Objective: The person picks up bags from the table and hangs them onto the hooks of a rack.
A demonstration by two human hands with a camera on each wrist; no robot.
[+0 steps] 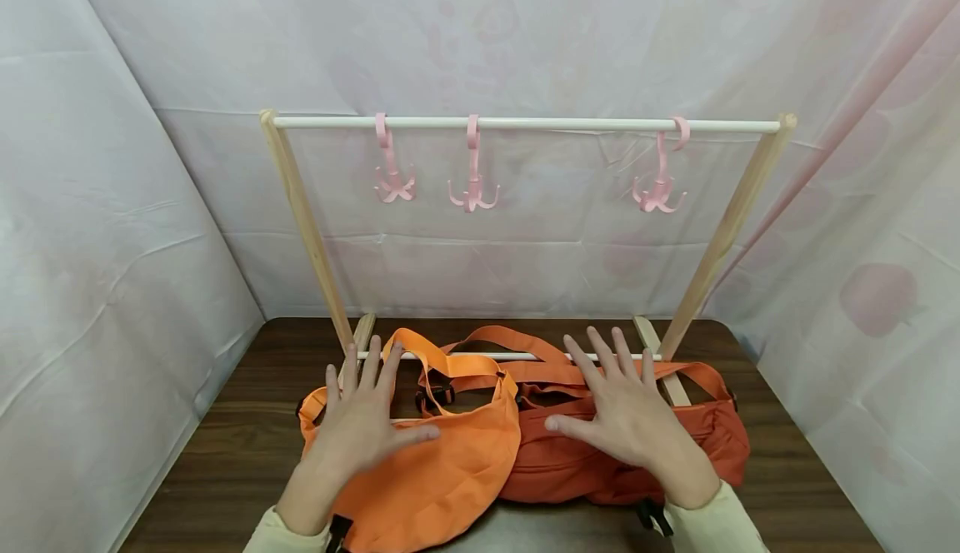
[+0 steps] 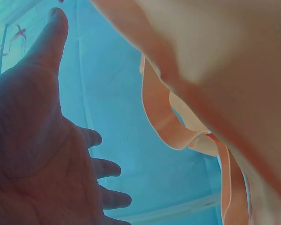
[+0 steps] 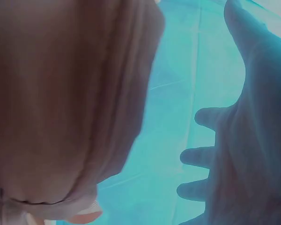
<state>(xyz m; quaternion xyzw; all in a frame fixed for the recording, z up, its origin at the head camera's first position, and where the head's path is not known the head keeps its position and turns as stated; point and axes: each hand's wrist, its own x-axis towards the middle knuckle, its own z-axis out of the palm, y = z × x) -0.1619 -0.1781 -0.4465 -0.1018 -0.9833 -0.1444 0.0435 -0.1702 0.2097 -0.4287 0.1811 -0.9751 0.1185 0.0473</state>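
Palm down with fingers spread, my left hand (image 1: 360,428) is over a bright orange bag (image 1: 442,478) in the head view. My right hand (image 1: 626,415), also spread, is over a darker rust-orange bag (image 1: 555,461) to the right. Neither hand grips anything. The bright bag's strap (image 1: 420,349) loops up behind it, and its right end overlaps the rust bag. In the left wrist view the bag's fabric (image 2: 234,61) and strap stand apart from the spread fingers. The right wrist view shows the rust bag (image 3: 61,103) apart from that hand's fingers.
Behind the bags a wooden-legged rack (image 1: 731,228) stands on the dark wood table (image 1: 217,453). Three pink hooks hang from its white top bar (image 1: 562,124), two toward the left and one at right. A lower white bar runs near the tabletop. Pale curtains (image 1: 90,203) surround the table.
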